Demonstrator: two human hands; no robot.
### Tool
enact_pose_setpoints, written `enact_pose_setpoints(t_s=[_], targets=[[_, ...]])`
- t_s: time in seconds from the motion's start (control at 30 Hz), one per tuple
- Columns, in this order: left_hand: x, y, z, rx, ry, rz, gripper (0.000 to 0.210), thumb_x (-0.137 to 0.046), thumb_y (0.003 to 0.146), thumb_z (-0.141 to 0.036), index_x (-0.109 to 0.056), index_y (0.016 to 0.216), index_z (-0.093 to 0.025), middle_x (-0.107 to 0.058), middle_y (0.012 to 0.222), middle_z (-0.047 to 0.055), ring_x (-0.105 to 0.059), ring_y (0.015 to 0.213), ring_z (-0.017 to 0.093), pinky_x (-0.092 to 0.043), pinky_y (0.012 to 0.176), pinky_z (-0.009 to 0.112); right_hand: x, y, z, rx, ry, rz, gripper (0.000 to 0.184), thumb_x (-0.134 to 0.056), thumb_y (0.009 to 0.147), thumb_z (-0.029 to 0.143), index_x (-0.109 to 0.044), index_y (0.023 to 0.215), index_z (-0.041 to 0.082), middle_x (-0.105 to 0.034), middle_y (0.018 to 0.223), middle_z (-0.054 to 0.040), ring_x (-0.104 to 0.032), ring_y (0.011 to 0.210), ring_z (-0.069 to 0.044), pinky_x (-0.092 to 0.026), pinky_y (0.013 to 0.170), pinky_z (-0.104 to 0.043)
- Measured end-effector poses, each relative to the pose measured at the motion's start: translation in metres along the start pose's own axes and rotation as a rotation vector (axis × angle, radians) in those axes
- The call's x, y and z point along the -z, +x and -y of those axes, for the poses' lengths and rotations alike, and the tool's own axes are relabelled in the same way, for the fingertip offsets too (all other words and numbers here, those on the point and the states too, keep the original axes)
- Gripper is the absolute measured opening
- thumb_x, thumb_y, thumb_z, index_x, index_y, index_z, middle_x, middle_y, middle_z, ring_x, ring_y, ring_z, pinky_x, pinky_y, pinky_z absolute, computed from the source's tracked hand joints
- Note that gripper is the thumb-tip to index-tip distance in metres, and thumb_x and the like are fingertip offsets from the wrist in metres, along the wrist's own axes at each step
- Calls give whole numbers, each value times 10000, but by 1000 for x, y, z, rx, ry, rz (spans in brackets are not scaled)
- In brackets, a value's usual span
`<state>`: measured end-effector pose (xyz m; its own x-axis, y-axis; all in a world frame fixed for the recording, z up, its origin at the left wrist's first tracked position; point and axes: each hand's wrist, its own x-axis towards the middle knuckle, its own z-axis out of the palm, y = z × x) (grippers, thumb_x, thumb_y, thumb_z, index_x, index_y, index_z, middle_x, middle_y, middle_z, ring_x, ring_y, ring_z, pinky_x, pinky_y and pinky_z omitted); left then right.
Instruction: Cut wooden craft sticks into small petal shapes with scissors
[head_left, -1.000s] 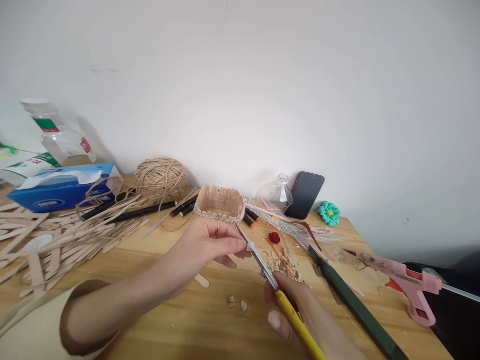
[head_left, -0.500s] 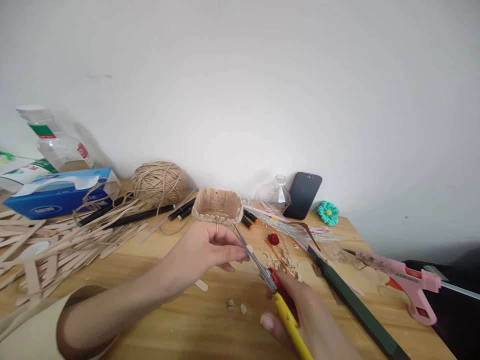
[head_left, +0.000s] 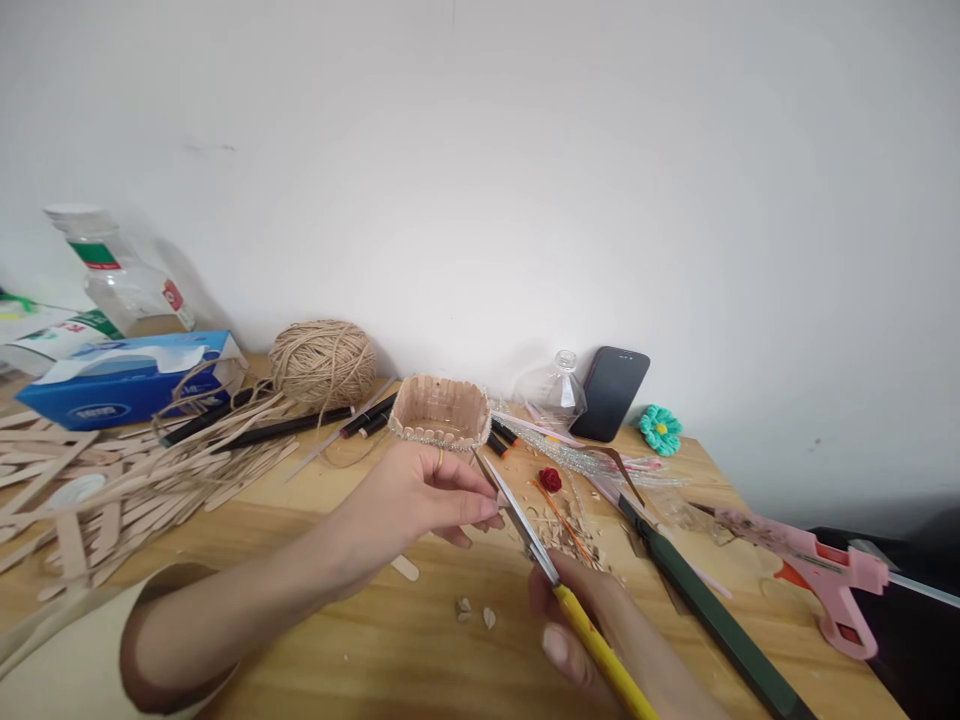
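My left hand [head_left: 435,500] pinches a small pale piece of wood [head_left: 501,499] between thumb and fingers; most of it is hidden. Around a pair of scissors [head_left: 600,645] with yellow handles, my right hand [head_left: 600,620] is closed. The blades are slightly parted beside the small piece at my left fingertips. Just beyond my left hand stands a small basket [head_left: 441,410] made of craft sticks, with a beaded rim. Several wood chips [head_left: 489,618] lie on the table below my hands, near a loose craft stick [head_left: 406,567].
Craft sticks [head_left: 71,545] are heaped at left by a blue tissue pack [head_left: 112,390] and a twine ball [head_left: 322,362]. A red rose [head_left: 550,480], wood scraps [head_left: 577,535], a dark green tool [head_left: 712,605] and a pink glue gun [head_left: 814,570] lie at right. A phone [head_left: 611,393] leans at the wall.
The scissor blades have opened a little and sit around the small piece at my left fingertips. My right hand has shifted slightly right; the whole view has moved a little.
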<state>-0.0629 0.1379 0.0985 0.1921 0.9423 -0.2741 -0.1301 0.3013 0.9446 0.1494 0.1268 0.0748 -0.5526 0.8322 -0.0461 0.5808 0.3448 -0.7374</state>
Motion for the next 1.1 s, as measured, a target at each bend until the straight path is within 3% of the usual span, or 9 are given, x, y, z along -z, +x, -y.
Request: enact_pose_setpoints(t_s=[0.1, 0.23, 0.5, 0.77, 0.93, 1.1], targets=[[-1, 0, 0, 6, 7, -3, 44, -716, 641, -189, -691, 619, -161, -694, 613, -12, -615, 630, 111, -490, 548, 187, 1, 4, 0, 11, 10, 86, 370, -495, 786, 578, -512, 741, 211, -474, 623, 9, -427, 558, -163, -321, 491, -255], [-1, 1, 3, 4, 23, -6, 58, -708, 659, -206, -690, 631, -159, -694, 620, -11, -611, 625, 109, -493, 561, 195, 0, 4, 0, -18, 9, 54, 345, -496, 790, 543, -460, 703, 211, -428, 591, 32, -374, 540, -145, -279, 484, -254], [-1, 1, 7, -49, -4, 14, 66, -696, 674, -216, -679, 663, -153, -678, 657, -6, -598, 655, 109, -478, 551, 181, -4, 2, 3, -98, -144, 18, 255, -529, 778, 439, -486, 795, 188, -590, 731, -43, -511, 648, -196, -354, 533, -264], [-3, 1, 10, -81, -40, 27, 80, -700, 677, -230, -681, 655, -155, -666, 660, -3, -585, 656, 110, -481, 563, 184, -2, 0, 0, -27, -162, 73, 228, -456, 807, 426, -438, 762, 202, -545, 703, -20, -505, 647, -187, -348, 537, -257], [-2, 1, 10, -98, -52, 32, 78, -696, 681, -227, -670, 668, -155, -659, 664, -7, -585, 665, 112, -482, 567, 189, -5, 2, 4, -109, -178, 9, 237, -521, 775, 419, -458, 818, 194, -596, 745, -42, -525, 651, -198, -371, 551, -268], [-2, 0, 9, -118, -32, 44, 78, -701, 681, -239, -675, 695, -167, -670, 698, -6, -592, 697, 119, -481, 589, 196, -8, 4, 6, -179, -259, -50, 248, -586, 716, 407, -446, 758, 207, -544, 677, -19, -503, 605, -193, -370, 541, -270]])
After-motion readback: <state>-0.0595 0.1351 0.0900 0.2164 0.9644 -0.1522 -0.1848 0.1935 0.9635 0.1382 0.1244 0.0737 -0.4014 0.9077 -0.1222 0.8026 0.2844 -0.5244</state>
